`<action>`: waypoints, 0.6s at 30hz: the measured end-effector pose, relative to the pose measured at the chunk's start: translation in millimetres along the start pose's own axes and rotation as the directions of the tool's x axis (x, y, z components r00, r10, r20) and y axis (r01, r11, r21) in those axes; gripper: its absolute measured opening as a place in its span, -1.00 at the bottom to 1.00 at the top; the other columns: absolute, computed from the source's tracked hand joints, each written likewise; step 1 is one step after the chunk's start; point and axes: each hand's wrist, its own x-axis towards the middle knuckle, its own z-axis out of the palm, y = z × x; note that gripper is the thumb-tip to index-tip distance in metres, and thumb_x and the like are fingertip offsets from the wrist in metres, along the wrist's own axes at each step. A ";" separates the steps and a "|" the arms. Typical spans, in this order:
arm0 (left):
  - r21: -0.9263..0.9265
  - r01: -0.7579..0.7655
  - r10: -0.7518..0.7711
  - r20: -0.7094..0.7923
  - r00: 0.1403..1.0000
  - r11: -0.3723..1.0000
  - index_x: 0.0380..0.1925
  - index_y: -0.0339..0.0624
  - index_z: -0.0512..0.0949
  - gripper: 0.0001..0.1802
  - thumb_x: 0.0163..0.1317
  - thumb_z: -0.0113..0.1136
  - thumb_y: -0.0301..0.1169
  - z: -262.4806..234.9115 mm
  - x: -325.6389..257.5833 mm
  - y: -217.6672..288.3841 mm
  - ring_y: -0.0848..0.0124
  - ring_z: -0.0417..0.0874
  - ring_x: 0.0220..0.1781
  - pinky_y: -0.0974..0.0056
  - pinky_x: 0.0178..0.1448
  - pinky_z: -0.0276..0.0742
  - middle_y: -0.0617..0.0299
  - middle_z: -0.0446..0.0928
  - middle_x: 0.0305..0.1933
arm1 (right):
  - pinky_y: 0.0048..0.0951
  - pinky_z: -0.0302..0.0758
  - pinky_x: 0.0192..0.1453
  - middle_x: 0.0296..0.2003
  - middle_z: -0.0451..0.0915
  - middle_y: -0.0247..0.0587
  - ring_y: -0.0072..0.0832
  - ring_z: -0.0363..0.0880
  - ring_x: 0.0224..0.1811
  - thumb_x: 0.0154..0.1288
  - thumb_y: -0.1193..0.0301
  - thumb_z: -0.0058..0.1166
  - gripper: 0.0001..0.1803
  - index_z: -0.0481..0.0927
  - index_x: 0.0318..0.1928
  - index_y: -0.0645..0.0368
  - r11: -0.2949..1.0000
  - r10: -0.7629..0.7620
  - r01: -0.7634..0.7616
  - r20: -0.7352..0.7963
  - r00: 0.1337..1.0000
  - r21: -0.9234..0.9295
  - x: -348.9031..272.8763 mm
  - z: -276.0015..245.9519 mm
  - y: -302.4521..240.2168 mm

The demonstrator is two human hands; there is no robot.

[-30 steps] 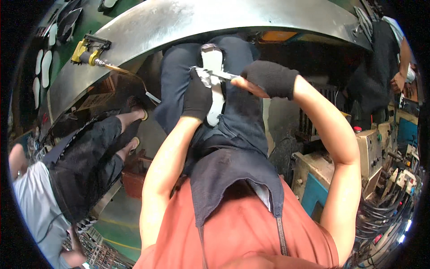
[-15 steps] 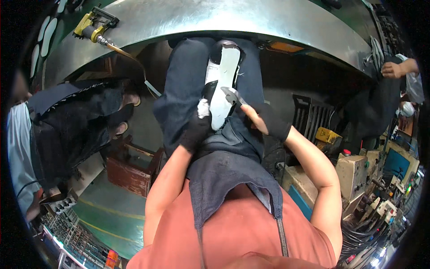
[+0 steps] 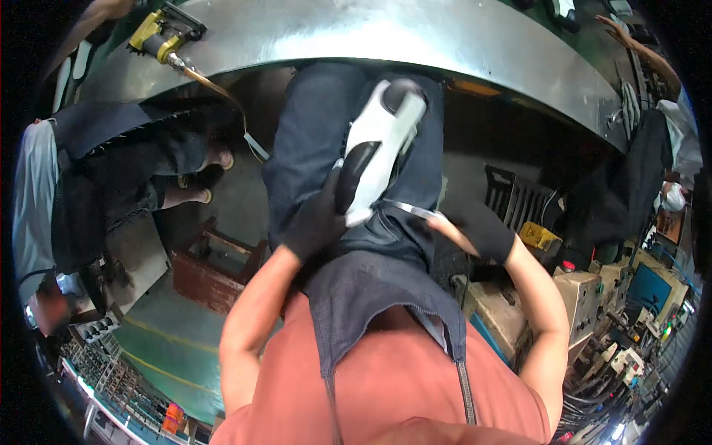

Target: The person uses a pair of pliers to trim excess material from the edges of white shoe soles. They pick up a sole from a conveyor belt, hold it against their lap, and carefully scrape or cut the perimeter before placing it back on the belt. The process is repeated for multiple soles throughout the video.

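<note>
Clasps a smooth, elongated white-and-black shoe jutting ahead of the curled, black-gloved fingers of the left hand and pinches a slim, shiny tool between the right hand's fingers, facing a sheeny metal desk beyond both.

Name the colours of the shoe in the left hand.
The shoe is mostly white with black areas, clearest in the head view.

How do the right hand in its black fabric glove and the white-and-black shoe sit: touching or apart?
Apart: the head view shows dark blue cloth between the right hand and the shoe.
</note>
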 end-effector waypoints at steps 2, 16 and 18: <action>0.205 -0.253 0.252 0.034 0.967 0.945 0.20 -0.22 0.28 -0.20 -0.05 0.43 -0.30 -70.8 -1.7 34.3 0.07 0.53 0.10 0.17 0.17 0.43 -0.12 0.50 -0.01 | -0.27 0.34 -0.40 -0.55 0.48 0.01 -0.13 0.44 -0.53 0.34 0.27 -0.03 -0.68 0.52 -0.45 0.26 0.998 0.040 -0.034 -0.099 0.994 0.060 -28.6 -11.3 -0.8; -0.590 0.134 -0.104 0.086 0.991 0.796 0.31 -0.34 0.10 -0.23 0.17 0.20 -0.29 31.7 41.0 -22.0 0.13 0.33 0.32 0.18 0.33 0.25 -0.16 0.27 0.29 | -0.44 0.43 -0.22 -0.45 0.53 -0.29 -0.55 0.47 -0.38 0.41 0.00 -0.19 -0.45 0.57 -0.21 0.29 0.947 0.204 -0.240 0.174 0.963 0.215 16.8 -12.9 17.2; -0.254 -0.158 0.129 -0.127 0.984 0.954 0.31 -0.36 0.09 -0.26 0.23 0.13 -0.25 49.7 34.8 -7.4 0.15 0.27 0.35 0.14 0.39 0.16 -0.15 0.25 0.30 | -0.27 0.46 -0.30 -0.49 0.59 -0.09 -0.34 0.53 -0.48 0.38 0.03 -0.17 -0.48 0.61 -0.26 0.28 0.988 0.142 -0.127 0.201 0.969 -0.088 45.8 -26.1 -9.5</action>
